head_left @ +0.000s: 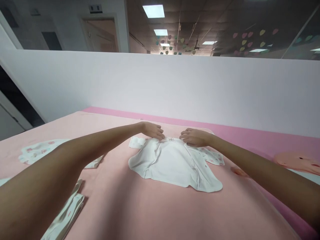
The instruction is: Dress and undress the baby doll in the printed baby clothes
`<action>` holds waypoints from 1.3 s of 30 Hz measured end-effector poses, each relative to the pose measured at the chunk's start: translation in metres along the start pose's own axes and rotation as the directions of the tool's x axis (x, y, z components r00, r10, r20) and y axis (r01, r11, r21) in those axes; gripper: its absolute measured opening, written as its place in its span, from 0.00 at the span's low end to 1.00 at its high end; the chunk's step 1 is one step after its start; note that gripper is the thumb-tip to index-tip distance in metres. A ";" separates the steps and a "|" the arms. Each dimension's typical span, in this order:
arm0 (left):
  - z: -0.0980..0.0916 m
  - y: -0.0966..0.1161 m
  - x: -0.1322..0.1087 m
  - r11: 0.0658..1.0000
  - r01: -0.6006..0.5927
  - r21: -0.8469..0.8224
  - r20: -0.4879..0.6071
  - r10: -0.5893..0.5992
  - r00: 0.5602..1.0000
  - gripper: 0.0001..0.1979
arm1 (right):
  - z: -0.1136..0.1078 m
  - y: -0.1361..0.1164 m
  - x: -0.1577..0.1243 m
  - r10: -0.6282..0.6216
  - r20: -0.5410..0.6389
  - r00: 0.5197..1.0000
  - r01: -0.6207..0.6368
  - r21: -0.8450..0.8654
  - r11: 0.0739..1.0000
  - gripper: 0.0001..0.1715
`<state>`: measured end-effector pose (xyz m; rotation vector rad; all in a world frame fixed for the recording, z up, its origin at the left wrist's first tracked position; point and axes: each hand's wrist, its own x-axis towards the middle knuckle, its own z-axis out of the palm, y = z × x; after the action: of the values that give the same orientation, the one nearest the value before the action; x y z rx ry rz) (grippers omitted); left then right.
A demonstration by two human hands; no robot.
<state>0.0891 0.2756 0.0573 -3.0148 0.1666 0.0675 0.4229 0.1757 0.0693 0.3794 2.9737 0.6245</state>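
Observation:
A small white baby shirt (172, 163) lies spread on the pink padded surface, its front open and its plain inner side up. Pink prints show on its sleeves, and a small label sits at the neckline. My left hand (153, 130) rests at the left shoulder beside the collar, fingers slightly bent and apart. At the opposite shoulder, my right hand (196, 136) lies over the fabric with its fingers loosely spread. Neither hand lifts any cloth. The right sleeve is partly covered by my right hand and wrist.
Left of the shirt lies a printed white baby garment (42, 150), partly behind my left arm. Folded white cloth (71, 210) sits nearer, below that arm. A baby doll (297, 161) lies at the far right. A white wall (175, 90) rises behind the pink surface (150, 210).

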 end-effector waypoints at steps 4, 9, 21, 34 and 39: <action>-0.039 0.019 -0.004 0.997 -0.082 0.011 -0.084 0.082 0.993 0.22 | -0.051 -0.025 0.009 -0.148 -0.071 0.986 0.141 -0.096 0.985 0.14; -0.105 0.071 -0.007 0.956 -0.237 0.172 -0.023 0.244 0.970 0.15 | -0.122 -0.071 0.032 -0.156 0.050 0.987 0.159 -0.067 0.985 0.18; -0.264 0.208 -0.007 0.957 -0.117 0.265 0.209 0.062 0.976 0.14 | -0.297 -0.159 0.042 -0.112 0.070 0.991 0.127 -0.266 0.956 0.19; -0.330 0.335 -0.013 0.985 0.040 0.169 0.104 -0.058 0.993 0.11 | -0.413 -0.242 0.034 0.228 0.175 0.958 -0.206 -0.136 0.969 0.14; -0.321 0.354 -0.008 0.966 0.084 0.244 0.054 -0.100 0.994 0.08 | -0.415 -0.251 0.027 0.349 0.233 0.908 -0.335 -0.100 0.937 0.11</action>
<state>0.0537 -0.1127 0.3345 -2.7678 0.0257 0.1280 0.2874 -0.1998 0.3463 0.9165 2.6618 0.6353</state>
